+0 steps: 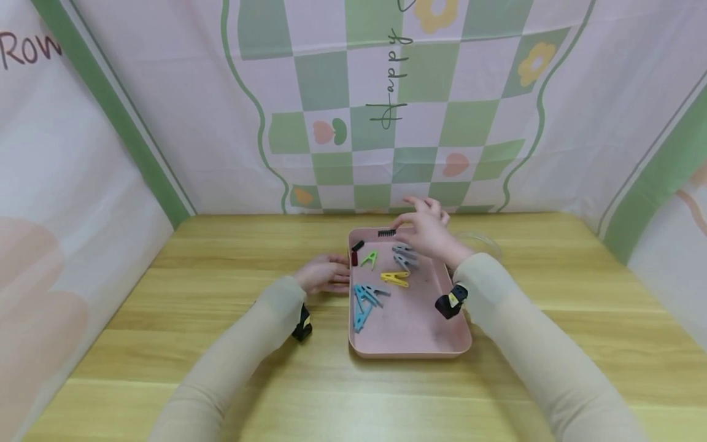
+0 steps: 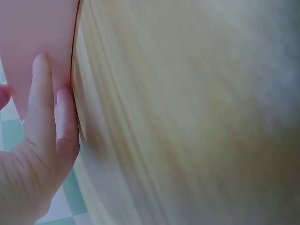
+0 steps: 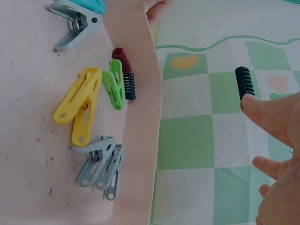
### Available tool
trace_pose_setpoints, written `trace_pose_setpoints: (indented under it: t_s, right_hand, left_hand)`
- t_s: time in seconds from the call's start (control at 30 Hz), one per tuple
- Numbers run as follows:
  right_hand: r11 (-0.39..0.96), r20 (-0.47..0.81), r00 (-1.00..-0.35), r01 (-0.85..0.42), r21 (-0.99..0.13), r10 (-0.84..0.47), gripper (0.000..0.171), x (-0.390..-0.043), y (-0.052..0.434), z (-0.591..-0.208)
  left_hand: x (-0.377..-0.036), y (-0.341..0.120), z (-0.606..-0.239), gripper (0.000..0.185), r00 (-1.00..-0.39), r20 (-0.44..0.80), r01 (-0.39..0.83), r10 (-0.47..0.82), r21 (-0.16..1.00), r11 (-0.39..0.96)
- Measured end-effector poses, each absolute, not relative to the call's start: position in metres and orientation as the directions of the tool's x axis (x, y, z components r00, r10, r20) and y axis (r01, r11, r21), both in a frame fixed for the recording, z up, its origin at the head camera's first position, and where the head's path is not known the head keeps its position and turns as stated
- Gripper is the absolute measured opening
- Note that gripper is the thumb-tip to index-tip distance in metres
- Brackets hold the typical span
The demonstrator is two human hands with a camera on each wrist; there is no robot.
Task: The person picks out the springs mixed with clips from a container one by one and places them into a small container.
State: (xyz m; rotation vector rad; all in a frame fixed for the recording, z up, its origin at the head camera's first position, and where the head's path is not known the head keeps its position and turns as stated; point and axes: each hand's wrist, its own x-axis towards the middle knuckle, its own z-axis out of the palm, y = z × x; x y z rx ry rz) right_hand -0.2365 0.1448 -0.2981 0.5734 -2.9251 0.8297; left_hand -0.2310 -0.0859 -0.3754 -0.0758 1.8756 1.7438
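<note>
Pinching one end of a black coil spring [image 3: 244,82], the right grip [image 1: 424,233] hangs over the far end of a pink rectangular tray [image 1: 411,328], at 12 o'clock on it as the head view shows it; the spring's free end points toward 9 o'clock. The left grip [image 1: 324,274] is released, its fingers laid against the outside of the tray's wall between 9 and 10 o'clock. The tray lies on a wood-grain worktop [image 1: 243,245]. Between 10 and 11 o'clock inside it, a second dark coil spring [image 3: 129,86] and a dark red coil spring [image 3: 122,61] lie near the wall, with a light green clothespin [image 3: 117,84] just beside them. Grey clothespins [image 3: 104,168] lie together near 12 o'clock, and a yellow clothespin [image 1: 389,279] rests near the middle. Blue clothespins [image 1: 363,318] overlap between 8 and 9 o'clock. A checked cloth [image 1: 323,80] hangs beyond the worktop at 12 o'clock.
</note>
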Motion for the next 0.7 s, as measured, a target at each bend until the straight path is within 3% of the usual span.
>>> trace_pose_setpoints:
  t_s: [0.7]
  right_hand:
    - [0.811,0.128,-0.938,-0.343,-0.474,-0.322,0.020,-0.226,0.184,-0.293]
  left_hand:
    - [-0.229,-0.086,-0.375,0.047,-0.839,-0.426,-0.399,0.340,0.905,0.149]
